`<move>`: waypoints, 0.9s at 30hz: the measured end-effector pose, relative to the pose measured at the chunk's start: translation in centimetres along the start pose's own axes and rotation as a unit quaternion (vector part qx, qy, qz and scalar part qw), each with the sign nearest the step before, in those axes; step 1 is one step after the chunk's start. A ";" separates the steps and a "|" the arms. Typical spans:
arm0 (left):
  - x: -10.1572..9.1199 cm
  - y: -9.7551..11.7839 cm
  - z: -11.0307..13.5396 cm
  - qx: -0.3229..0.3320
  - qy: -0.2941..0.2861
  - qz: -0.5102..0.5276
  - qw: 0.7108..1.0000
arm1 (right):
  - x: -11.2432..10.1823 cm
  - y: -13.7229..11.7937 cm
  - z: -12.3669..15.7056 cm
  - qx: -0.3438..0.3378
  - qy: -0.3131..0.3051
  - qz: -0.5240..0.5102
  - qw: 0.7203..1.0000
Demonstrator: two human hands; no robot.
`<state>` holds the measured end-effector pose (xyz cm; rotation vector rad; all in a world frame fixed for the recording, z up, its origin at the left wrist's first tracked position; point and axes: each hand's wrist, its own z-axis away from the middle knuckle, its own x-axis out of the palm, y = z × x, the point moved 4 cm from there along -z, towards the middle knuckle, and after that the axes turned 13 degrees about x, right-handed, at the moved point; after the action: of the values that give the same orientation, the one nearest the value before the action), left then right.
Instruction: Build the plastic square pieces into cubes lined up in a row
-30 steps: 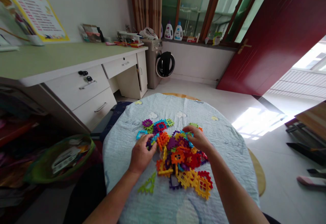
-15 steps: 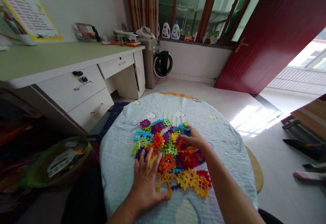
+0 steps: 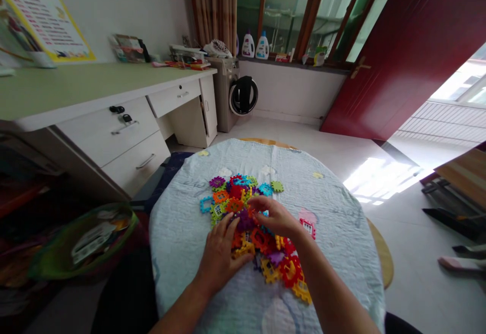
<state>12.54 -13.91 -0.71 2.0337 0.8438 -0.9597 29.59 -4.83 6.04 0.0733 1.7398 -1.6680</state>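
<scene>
A heap of interlocking plastic building tiles [image 3: 235,205] in red, orange, yellow, green, blue and purple lies mid-table, many with square window-like cut-outs. Against its near left side rests my left hand [image 3: 218,255], open, with the fingers on the tiles and the thumb reaching toward a yellow tile [image 3: 245,248]. My right hand [image 3: 277,217] arches over the heap from the right. Its fingers are curved and apart from the thumb, and the tiles under it are partly hidden. Off to the right, a pink-red tile [image 3: 307,227] sits apart, and a green tile [image 3: 277,186] lies at the far edge.
A pale blue patterned cloth [image 3: 334,243] covers the round table. To the left stand a white desk [image 3: 125,144] and a green basket [image 3: 129,233] with things in it. Beyond are a washing machine [image 3: 224,96], detergent bottles [image 3: 261,46] and a red door [image 3: 383,60].
Both hands have pushed inward, my right one moving left and nearer. The tiles are bunched and tumbled into a tighter heap, leaving the pink-red and green tiles exposed.
</scene>
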 end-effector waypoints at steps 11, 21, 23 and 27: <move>-3.2 -3.9 -7.2 -0.012 0.055 -0.038 0.998 | -1.1 0.6 8.2 0.127 -0.021 0.261 0.957; 1.7 -9.0 -18.0 -0.134 -0.237 0.016 0.962 | 1.3 6.4 9.6 0.168 0.115 0.280 0.938; 2.5 -8.6 -18.4 -0.125 -0.256 0.045 0.958 | 0.8 7.3 9.4 0.145 0.146 0.258 0.944; 3.2 -7.0 -18.6 -0.082 -0.257 0.103 0.957 | -0.3 8.7 8.9 0.117 0.217 0.211 0.946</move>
<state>15.20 5.69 2.93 1.5821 0.4047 -1.1812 38.07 -11.20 -0.41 0.9212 1.6612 -1.5963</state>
